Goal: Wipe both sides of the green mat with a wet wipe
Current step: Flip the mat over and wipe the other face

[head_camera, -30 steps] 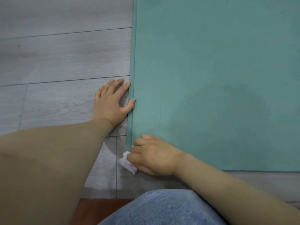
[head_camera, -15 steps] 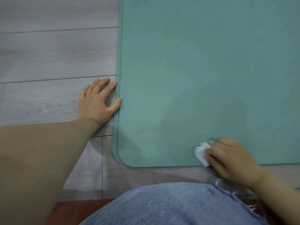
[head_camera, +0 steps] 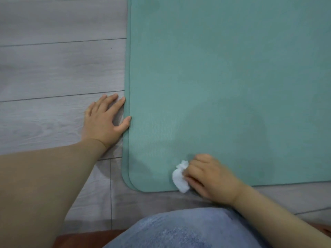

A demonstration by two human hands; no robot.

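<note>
Right hand (head_camera: pixel 213 178) and wet wipe (head_camera: pixel 180 178) slid leftward, green mat (head_camera: pixel 223 77) unmoved

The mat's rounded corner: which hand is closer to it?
Right. The right hand wipes with the wet wipe just beside the rounded corner; the left hand rests farther up the green mat edge.

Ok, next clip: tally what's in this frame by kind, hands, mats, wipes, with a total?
Bare hands: 2, the left hand flat on the grey wood-look floor and the right hand gripping the wipe
Green rounded-corner mats: 1
Crumpled white wet wipes: 1
Total: 4
</note>
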